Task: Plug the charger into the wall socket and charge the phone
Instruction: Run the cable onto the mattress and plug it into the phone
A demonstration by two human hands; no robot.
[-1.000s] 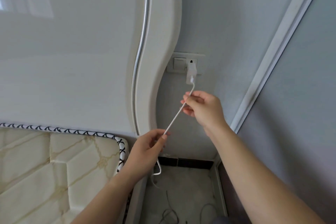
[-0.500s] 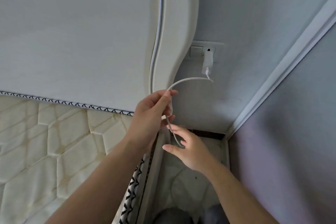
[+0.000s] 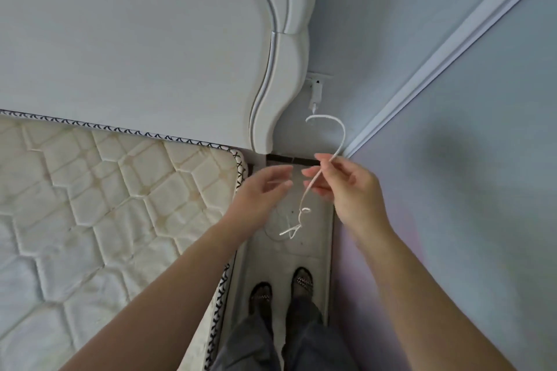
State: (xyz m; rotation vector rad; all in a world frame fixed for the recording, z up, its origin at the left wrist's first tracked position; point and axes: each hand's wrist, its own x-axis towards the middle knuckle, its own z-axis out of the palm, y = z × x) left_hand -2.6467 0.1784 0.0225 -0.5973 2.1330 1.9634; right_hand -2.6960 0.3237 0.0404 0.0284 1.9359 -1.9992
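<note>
White cable point(image 3: 313, 182) runs through the pinched fingers of the right hand point(image 3: 346, 187), which grips it mid-length. From that hand it arcs up to the charger point(image 3: 316, 93) seated in the wall socket point(image 3: 310, 78); downward it hangs to a tangled free end point(image 3: 294, 227) just below the left hand point(image 3: 262, 193). That hand is open, holding nothing, and nearer the free end. No phone shows.

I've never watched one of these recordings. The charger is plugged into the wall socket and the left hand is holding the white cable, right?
Not quite: the head view shows the right hand holding the white cable; the left hand is open beside it. The charger is in the wall socket.
</note>
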